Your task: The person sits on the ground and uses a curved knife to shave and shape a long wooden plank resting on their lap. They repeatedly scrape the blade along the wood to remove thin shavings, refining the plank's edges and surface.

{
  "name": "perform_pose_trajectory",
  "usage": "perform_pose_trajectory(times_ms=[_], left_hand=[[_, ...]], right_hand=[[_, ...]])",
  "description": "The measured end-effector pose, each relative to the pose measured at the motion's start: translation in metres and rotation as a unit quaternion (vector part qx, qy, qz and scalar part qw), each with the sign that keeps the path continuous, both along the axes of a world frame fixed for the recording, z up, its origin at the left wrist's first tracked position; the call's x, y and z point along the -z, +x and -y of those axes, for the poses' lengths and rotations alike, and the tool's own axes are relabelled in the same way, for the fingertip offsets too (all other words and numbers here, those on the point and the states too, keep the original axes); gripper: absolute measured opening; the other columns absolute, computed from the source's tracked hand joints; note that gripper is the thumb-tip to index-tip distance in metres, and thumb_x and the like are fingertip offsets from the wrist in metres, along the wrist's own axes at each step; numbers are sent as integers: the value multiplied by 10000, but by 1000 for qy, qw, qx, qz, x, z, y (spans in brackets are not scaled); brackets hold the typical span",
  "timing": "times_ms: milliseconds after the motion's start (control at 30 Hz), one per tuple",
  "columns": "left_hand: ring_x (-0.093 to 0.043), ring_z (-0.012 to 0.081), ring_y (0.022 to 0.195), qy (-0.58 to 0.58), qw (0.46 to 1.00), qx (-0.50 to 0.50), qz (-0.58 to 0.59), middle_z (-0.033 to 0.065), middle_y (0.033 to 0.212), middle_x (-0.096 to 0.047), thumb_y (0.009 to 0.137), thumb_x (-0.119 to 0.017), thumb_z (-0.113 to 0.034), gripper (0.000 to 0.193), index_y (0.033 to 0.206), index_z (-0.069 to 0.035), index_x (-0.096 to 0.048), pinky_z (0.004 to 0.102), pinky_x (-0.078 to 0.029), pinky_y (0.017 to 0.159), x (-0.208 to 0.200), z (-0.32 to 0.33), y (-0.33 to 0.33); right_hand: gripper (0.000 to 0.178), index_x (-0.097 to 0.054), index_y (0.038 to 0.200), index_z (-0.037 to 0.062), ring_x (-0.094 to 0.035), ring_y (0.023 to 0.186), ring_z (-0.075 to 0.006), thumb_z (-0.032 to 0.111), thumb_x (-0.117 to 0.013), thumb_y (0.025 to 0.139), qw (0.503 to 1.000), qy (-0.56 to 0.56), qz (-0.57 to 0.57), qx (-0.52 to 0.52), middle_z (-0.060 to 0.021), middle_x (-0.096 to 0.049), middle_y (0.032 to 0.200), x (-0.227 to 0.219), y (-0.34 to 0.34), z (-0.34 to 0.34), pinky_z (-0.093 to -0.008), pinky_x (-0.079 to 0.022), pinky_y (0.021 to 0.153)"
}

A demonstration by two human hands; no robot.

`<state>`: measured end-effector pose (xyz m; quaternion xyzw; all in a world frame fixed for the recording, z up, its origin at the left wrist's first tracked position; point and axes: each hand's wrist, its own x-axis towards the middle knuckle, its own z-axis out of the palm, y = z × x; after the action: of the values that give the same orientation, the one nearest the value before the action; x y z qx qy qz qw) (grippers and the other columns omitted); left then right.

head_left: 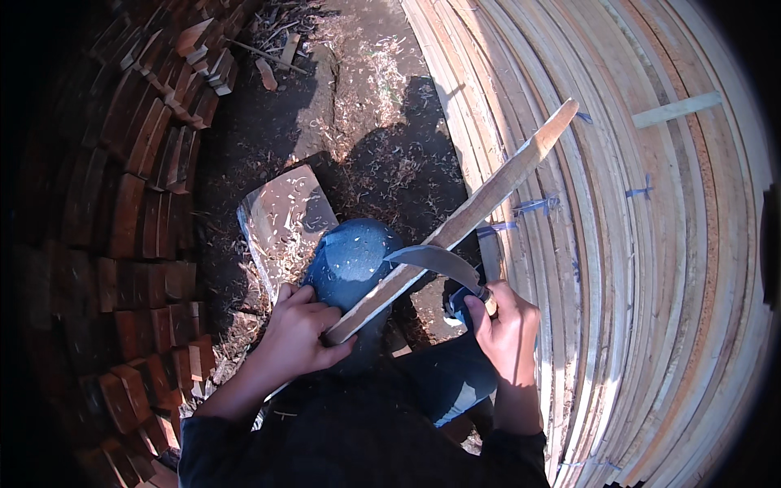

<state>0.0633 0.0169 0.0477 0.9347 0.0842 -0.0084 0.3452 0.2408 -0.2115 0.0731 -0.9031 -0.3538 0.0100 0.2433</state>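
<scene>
A long narrow wooden strip [480, 203] slants from my lap up to the far right, over the stacked boards. Its near end is gripped by my left hand [303, 327], closed round it beside my knee in blue jeans [351, 252]. My right hand [508, 325] is wrapped round the handle of a curved sickle-like knife [438, 260], thumb laid along the handle. The knife's blade crosses over the strip near its middle, its tip pointing left; whether the edge touches the wood I cannot tell.
Long pale boards [618, 244] lie stacked along the right, with blue ties [537, 205] on some. Brown wood blocks [146, 211] are piled high on the left. A flat board [286, 213] strewn with shavings lies beyond my left hand. Curled shavings cover the dirt ground [350, 106].
</scene>
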Motion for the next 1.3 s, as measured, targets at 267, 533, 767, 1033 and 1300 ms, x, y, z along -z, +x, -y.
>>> perform_pose_trajectory(times_ms=[267, 533, 767, 1033, 1300], left_hand=[[-444, 208, 633, -20, 996, -17, 86, 5, 571, -547, 590, -766, -245, 212, 596, -134, -585, 341, -343, 706, 19, 9, -9], [-429, 207, 603, -18, 994, -29, 102, 3, 542, -516, 570, -766, -243, 215, 583, -132, -583, 341, -330, 691, 20, 10, -11], [-411, 211, 575, -7, 993, -34, 112, 8, 544, -491, 564, -761, -229, 222, 580, -128, -565, 348, -316, 677, 20, 12, -13], [-399, 212, 572, -5, 990, -46, 134, 12, 535, -483, 563, -747, -235, 223, 577, -125, -554, 350, -301, 662, 22, 14, -13], [-421, 206, 570, -8, 989, -54, 135, 6, 533, -504, 557, -752, -234, 230, 564, -135, -545, 344, -314, 657, 19, 13, -13]], right_hand=[[285, -557, 772, 39, -596, 546, -341, 229, -769, 789, 991, -7, 111, 78, -136, -579, 626, 18, 38, 13, -395, -453, 486], [311, -587, 782, 42, -612, 545, -312, 298, -763, 783, 996, 7, 86, 2, -119, -586, 639, 21, 14, 6, -386, -478, 496], [325, -613, 799, 53, -626, 565, -303, 340, -762, 773, 985, -11, 163, 52, -105, -604, 647, 20, 55, 11, -386, -490, 509], [383, -597, 772, 55, -621, 571, -314, 417, -717, 813, 976, -17, 206, 61, -106, -604, 641, 21, 68, 16, -409, -482, 512], [313, -579, 767, 48, -608, 589, -372, 321, -703, 852, 982, 20, 134, 128, -155, -593, 641, 27, 59, 10, -420, -466, 514]])
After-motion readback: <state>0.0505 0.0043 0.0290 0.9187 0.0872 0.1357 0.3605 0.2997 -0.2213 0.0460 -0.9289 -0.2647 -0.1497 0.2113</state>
